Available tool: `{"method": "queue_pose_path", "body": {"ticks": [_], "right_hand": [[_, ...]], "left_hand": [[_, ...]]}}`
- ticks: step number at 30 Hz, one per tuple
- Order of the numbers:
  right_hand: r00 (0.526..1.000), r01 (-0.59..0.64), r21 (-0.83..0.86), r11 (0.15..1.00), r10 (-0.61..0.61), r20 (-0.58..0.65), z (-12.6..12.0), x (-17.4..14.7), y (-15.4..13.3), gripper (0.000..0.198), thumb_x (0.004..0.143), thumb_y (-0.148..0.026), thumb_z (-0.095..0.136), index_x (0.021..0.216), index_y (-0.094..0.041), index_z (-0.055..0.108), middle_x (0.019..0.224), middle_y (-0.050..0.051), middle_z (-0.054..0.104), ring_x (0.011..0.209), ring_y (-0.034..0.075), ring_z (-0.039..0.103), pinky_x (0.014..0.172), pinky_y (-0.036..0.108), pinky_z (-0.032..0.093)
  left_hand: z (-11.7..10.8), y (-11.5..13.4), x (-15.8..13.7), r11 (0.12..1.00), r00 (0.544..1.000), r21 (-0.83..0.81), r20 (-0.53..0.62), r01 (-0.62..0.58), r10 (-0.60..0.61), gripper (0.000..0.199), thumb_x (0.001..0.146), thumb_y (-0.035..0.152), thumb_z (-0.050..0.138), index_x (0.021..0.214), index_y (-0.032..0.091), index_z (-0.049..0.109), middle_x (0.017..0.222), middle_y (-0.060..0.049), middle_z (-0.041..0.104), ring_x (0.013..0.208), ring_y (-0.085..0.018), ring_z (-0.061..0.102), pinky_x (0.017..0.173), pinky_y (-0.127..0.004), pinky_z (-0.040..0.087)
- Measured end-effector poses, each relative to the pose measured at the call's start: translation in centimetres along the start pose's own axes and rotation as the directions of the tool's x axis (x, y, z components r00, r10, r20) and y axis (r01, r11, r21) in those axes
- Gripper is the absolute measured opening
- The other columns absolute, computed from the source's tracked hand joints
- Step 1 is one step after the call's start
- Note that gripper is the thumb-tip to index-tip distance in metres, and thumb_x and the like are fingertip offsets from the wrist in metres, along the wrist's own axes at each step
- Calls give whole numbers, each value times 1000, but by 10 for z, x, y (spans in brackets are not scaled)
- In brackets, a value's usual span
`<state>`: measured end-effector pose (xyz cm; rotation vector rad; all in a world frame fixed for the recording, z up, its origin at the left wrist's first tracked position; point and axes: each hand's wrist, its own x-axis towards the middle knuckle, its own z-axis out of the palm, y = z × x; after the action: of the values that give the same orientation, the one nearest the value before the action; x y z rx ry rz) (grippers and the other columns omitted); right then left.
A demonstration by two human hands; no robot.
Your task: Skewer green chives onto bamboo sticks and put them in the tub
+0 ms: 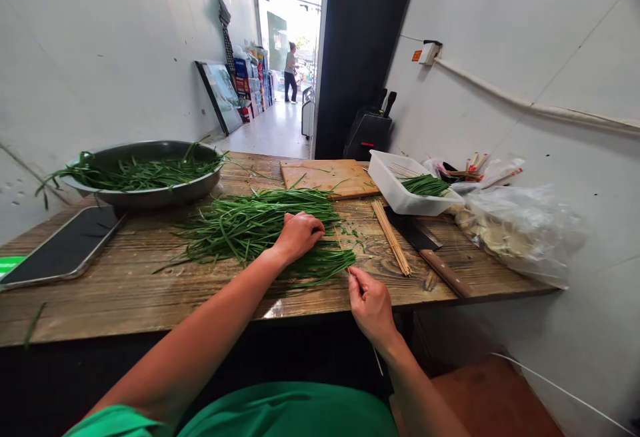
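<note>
A pile of long green garlic chives point(250, 224) lies across the wooden table in front of me. My left hand point(299, 236) is on top of the pile, its fingers curled down and closed on some of the chives; the fingertips are partly hidden. Near the table's front edge, my right hand point(370, 300) pinches a thin bamboo skewer point(379, 361) that slants past the cut ends of the chives. A bundle of bamboo skewers point(391, 238) lies to the right, beside a cleaver point(443, 270) with a wooden handle.
A metal basin point(150, 198) of chives stands at the back left, behind a dark flat tray point(65, 244). Behind the pile is a cutting board point(330, 177). A white plastic tub point(405, 198) holds skewered chives, next to a plastic bag point(520, 230). A person point(291, 72) stands near the doorway.
</note>
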<state>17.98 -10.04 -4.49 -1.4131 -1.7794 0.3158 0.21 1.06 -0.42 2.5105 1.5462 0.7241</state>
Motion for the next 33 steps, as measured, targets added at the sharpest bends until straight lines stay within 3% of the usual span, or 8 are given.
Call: {"method": "queue_pose_path", "body": {"ticks": [15, 23, 33], "right_hand": [[1000, -9, 11, 1000, 9, 24, -2, 0, -1, 30, 83, -24, 39, 101, -16, 62, 87, 7, 69, 69, 18, 65, 58, 24, 49], [999, -17, 13, 1000, 16, 46, -3, 0, -1, 30, 83, -23, 39, 100, -15, 62, 82, 7, 69, 68, 18, 65, 59, 23, 48], [996, 31, -40, 999, -27, 86, -4, 3, -2, 29, 82, -21, 41, 97, -16, 64, 86, 6, 69, 75, 18, 65, 64, 23, 48]], "left_hand": [[-1, 0, 2, 989, 993, -99, -6, 113, -114, 11, 69, 30, 59, 72, 20, 63, 70, 2, 64, 69, -14, 56, 73, -28, 35], [1, -12, 1, 995, 992, -5, 84, 96, -96, 11, 68, 29, 60, 73, 22, 67, 71, 0, 67, 68, -16, 58, 71, -28, 36], [5, -6, 3, 968, 991, -213, 29, 134, -130, 19, 67, 23, 58, 84, 19, 64, 74, 1, 66, 67, -13, 58, 65, -23, 42]]}}
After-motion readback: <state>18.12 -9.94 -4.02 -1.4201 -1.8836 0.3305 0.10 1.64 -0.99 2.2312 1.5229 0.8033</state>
